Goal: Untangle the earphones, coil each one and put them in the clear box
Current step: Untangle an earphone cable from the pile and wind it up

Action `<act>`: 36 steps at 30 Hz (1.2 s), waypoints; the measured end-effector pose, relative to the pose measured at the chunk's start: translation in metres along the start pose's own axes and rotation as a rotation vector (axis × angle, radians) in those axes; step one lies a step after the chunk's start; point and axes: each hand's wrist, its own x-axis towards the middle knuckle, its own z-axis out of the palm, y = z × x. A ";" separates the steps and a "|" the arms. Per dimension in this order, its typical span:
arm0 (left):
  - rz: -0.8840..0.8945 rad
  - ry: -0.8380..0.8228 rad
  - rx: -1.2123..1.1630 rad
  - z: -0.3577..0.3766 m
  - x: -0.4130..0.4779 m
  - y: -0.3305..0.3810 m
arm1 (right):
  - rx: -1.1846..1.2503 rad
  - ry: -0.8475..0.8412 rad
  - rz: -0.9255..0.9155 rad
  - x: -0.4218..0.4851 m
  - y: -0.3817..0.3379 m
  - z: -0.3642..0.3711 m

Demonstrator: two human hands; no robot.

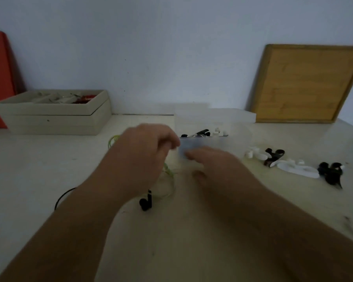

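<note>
My left hand (145,153) hovers blurred over the table with its fingers curled. A green earphone cable (169,169) comes out from under it on both sides, so it seems to hold that cable. A black earbud (146,202) lies just below the hand, and a black cable (62,197) loops out beside my left forearm. My right hand (212,165) reaches forward with loose, straight fingers, holding nothing, right in front of the clear box (240,119). Black and white earphones lie inside the box.
Several coiled white earphones (298,168) and black earphones (332,171) lie on the table to the right of the box. A beige tray box (53,119) stands at the back left. A wooden board (306,84) leans on the wall at the back right.
</note>
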 end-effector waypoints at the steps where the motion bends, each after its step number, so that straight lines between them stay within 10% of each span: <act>1: -0.002 -0.054 0.040 0.007 0.000 -0.001 | 0.011 -0.020 -0.030 0.004 -0.002 0.010; 10: -0.141 -0.361 0.380 0.018 -0.003 -0.008 | 0.069 0.089 0.012 0.009 -0.003 0.013; 16: -0.209 -0.282 0.346 0.002 -0.004 -0.005 | 1.012 0.436 0.315 0.000 0.018 -0.030; 21: -0.296 -0.312 0.348 -0.007 -0.006 -0.007 | 1.850 0.319 0.334 -0.003 0.034 -0.065; 30: -0.351 -0.258 0.649 -0.007 -0.006 -0.017 | 1.753 0.212 0.248 -0.011 0.046 -0.076; 36: -0.079 -0.207 0.205 -0.009 -0.007 0.000 | 1.581 0.170 0.188 -0.010 0.027 -0.062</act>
